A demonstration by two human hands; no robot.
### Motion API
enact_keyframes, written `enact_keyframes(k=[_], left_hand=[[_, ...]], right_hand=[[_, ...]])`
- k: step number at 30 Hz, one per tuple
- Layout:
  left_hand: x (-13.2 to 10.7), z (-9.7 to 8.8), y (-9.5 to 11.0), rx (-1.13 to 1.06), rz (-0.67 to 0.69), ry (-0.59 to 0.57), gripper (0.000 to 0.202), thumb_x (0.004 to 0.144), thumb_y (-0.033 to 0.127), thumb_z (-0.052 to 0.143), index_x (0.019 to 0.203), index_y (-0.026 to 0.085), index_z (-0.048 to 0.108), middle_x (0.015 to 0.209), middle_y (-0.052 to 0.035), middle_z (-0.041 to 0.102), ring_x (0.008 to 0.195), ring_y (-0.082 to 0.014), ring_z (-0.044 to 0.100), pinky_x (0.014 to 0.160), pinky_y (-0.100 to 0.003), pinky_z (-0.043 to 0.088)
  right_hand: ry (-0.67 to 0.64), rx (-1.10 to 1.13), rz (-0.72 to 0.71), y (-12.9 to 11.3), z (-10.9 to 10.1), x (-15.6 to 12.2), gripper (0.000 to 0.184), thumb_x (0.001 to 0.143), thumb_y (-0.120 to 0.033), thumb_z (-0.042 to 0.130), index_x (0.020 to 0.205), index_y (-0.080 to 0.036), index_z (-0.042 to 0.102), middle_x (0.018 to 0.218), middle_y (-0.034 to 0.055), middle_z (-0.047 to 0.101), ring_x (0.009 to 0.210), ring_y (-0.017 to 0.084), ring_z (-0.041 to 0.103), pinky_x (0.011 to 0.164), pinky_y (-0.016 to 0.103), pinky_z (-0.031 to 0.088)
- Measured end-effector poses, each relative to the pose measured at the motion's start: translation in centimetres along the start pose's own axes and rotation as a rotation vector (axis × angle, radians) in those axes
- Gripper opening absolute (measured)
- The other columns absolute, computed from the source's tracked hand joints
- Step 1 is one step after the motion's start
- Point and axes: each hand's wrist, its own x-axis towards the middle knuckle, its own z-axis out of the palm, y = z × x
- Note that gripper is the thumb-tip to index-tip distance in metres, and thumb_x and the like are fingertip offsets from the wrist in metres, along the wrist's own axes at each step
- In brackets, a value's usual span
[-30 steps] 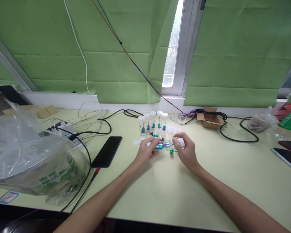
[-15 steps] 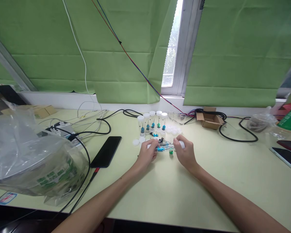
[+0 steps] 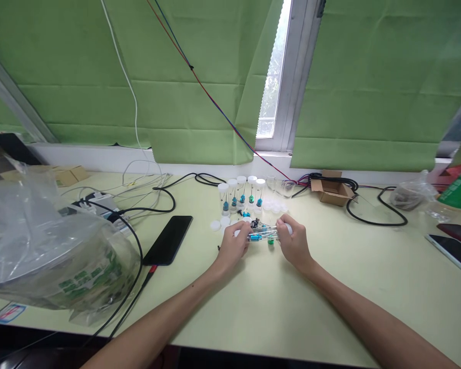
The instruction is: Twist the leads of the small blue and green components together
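A clear plastic tube [image 3: 267, 233] lies level between my hands, with a small blue piece [image 3: 255, 238] and thin metal parts showing inside. My left hand [image 3: 232, 243] is closed around its left end, where a bit of white shows. At the right end my right hand [image 3: 294, 245] grips it, fingers closed beside a white cap [image 3: 289, 228]. Just below the tube sits a small green piece [image 3: 271, 241]. Behind it are small black parts [image 3: 255, 223] and a blue part [image 3: 246, 214]. Several capped clear tubes [image 3: 259, 190] with blue or green pieces inside stand upright farther back.
Loose white caps [image 3: 215, 225] lie left of the hands. A black phone [image 3: 169, 240] and a bulky plastic bag [image 3: 61, 256] are on the left. Black cables cross the table's back. A small open cardboard box [image 3: 332, 190] stands at the back right, with more phones [image 3: 455, 253] farther right.
My right hand has shifted very slightly to the right along with the tube. My left hand stays almost in place, still closed on the tube.
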Motion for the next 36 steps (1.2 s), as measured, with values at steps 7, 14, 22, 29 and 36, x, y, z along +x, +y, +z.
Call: enact_keyframes(k=[7,14,22,29,36], left_hand=[[0.0,-0.1,-0.4,0.071,0.059,-0.002,0.037,0.09,0.048,0.046,0.067,0.018,0.048,0.051,0.0069,0.028,0.043,-0.0067,0.023,0.042,-0.02,0.021],[-0.1,-0.2,-0.2,0.166,0.087,-0.049,0.042,0.091,0.053,0.044,0.068,0.018,0.051,0.057,0.0048,0.035,0.047,-0.0083,0.027,0.046,-0.023,0.024],[-0.7,-0.1,0.9,0.422,0.216,-0.185,0.044,0.091,0.054,0.045,0.065,0.018,0.051,0.063,0.0016,0.048,0.064,-0.014,0.044,0.061,-0.026,0.033],[-1.3,0.5,0.5,0.452,0.242,-0.242,0.035,0.089,0.049,0.053,0.076,0.018,0.06,0.066,0.0024,0.051,0.061,-0.0121,0.041,0.056,-0.025,0.029],[-0.8,0.2,0.3,0.479,0.254,-0.128,0.036,0.09,0.052,0.052,0.082,0.018,0.058,0.071,0.0014,0.053,0.062,-0.0121,0.043,0.057,-0.025,0.031]], right_hand=[[-0.011,0.021,0.011,0.1,-0.1,0.2,0.03,0.09,-0.033,0.041,0.062,-0.022,0.038,0.053,-0.0058,0.034,0.049,0.011,0.034,0.047,0.024,0.027],[-0.003,0.034,0.011,0.1,-0.3,0.4,0.03,0.089,-0.032,0.042,0.062,-0.022,0.041,0.052,-0.0053,0.037,0.048,0.012,0.036,0.047,0.025,0.029],[0.184,0.091,0.038,-0.6,-0.5,0.5,0.022,0.091,-0.043,0.054,0.086,-0.021,0.051,0.057,-0.0069,0.044,0.047,0.011,0.042,0.045,0.023,0.035],[0.14,0.303,0.068,-0.6,0.2,0.3,0.035,0.086,-0.044,0.062,0.11,-0.024,0.045,0.078,-0.0046,0.054,0.048,0.008,0.048,0.044,0.021,0.041],[-0.026,0.203,0.043,-0.5,0.7,-0.2,0.051,0.087,-0.039,0.062,0.131,-0.026,0.041,0.087,-0.0025,0.058,0.049,0.009,0.055,0.047,0.023,0.046]])
